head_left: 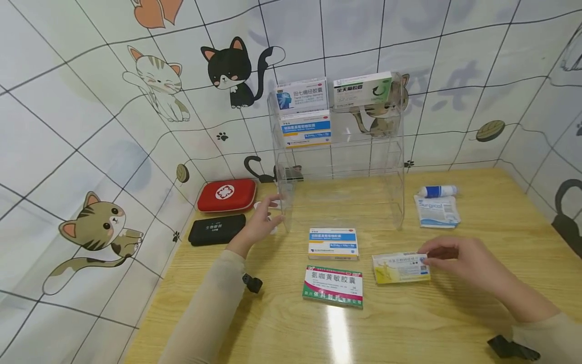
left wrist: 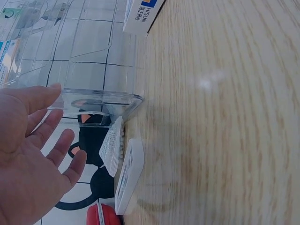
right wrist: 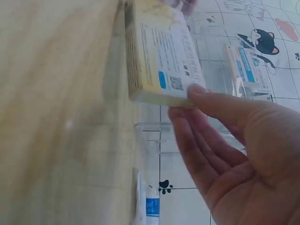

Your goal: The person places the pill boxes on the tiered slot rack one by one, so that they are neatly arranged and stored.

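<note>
Nearest us lie two beige sleeves [head_left: 204, 308], cut off by the lower border of the head view, which also crops the near edge of the tabletop [head_left: 273, 328]. Around the left hand [head_left: 256, 225] things are harder to make out: from above, it largely covers a blister pack [left wrist: 111, 145] and a flat white item [left wrist: 130, 176], whose print we cannot read. That hand's fingers are loosely spread beside the left wall of the clear rack [head_left: 396, 202]; whether they touch it, we cannot tell. We count three medicine boxes [head_left: 306, 131] in the rack, two side by side above one, and three more in front of it: a blue-banded box [head_left: 333, 244], a green-and-red box [head_left: 333, 287] and a yellow-and-white box [head_left: 395, 272]. One red case [head_left: 213, 197] and one black case [head_left: 217, 231] lie by the tabletop's left edge, one tube [head_left: 438, 191] and one packet [head_left: 437, 215] toward its back right corner. Right of the other two loose boxes, the yellow-and-white box is pinched at its right end by the right hand [head_left: 468, 265]; it is pale on top, yellow lower down, with a QR code and a blue patch. Its far end runs out of the right wrist view.
</note>
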A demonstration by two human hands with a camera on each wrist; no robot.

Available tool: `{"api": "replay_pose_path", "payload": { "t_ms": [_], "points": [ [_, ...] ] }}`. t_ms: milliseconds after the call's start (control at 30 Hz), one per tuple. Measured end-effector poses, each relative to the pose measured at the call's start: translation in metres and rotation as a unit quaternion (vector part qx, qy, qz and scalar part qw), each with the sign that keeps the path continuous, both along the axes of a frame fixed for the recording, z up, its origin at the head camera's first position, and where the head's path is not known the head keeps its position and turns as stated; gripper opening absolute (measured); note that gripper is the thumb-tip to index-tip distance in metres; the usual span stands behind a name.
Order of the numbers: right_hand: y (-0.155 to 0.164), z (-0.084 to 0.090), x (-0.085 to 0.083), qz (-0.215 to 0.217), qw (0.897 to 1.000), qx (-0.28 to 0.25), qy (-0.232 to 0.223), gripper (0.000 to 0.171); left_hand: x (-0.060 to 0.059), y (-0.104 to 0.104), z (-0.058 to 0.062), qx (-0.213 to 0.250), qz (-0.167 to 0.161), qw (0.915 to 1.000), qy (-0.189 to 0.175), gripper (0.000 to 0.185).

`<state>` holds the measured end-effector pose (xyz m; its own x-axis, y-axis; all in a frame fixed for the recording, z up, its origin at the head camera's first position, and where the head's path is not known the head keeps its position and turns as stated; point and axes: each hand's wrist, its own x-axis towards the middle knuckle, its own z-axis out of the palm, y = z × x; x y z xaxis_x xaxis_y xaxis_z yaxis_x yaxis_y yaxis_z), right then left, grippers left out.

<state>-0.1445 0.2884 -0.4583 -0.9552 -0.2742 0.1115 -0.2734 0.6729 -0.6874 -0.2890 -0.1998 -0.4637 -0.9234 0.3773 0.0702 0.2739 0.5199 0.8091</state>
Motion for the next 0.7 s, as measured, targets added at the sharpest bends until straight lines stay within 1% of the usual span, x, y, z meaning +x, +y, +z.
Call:
{"api": "replay_pose_path", "payload": {
  "t_ms": [133, 200, 300, 400, 500, 600, 700],
  "points": [
    [-0.009, 0.008, -0.020, -0.017, 0.997, -0.014, 0.074, 0.019, 0.000, -0.002, 0.000, -0.004, 0.008, 1.0000, 0.000, 0.060],
    [-0.016, 0.014, -0.032, -0.030, 0.994, -0.023, 0.101, 0.019, 0.000, -0.002, 0.000, 0.001, 0.006, 1.0000, 0.001, 0.060],
    [-0.025, 0.030, -0.049, -0.056, 0.991, -0.031, 0.120, 0.015, -0.001, -0.002, -0.002, 0.009, -0.003, 1.0000, -0.001, 0.061],
    [-0.032, 0.054, -0.064, -0.094, 0.987, -0.035, 0.126, 0.013, -0.001, -0.001, -0.004, 0.005, -0.005, 1.0000, -0.005, 0.061],
    [-0.039, 0.080, -0.081, -0.120, 0.982, -0.050, 0.133, 0.020, -0.001, -0.001, -0.003, 0.001, 0.000, 1.0000, -0.009, 0.060],
    [-0.044, 0.108, -0.100, -0.138, 0.973, -0.068, 0.170, 0.024, -0.001, 0.000, -0.002, 0.005, 0.000, 1.0000, -0.006, 0.059],
    [-0.048, 0.132, -0.121, -0.151, 0.960, -0.092, 0.215, 0.023, -0.001, 0.000, -0.001, 0.004, -0.003, 1.0000, 0.000, 0.060]
  ]
}}
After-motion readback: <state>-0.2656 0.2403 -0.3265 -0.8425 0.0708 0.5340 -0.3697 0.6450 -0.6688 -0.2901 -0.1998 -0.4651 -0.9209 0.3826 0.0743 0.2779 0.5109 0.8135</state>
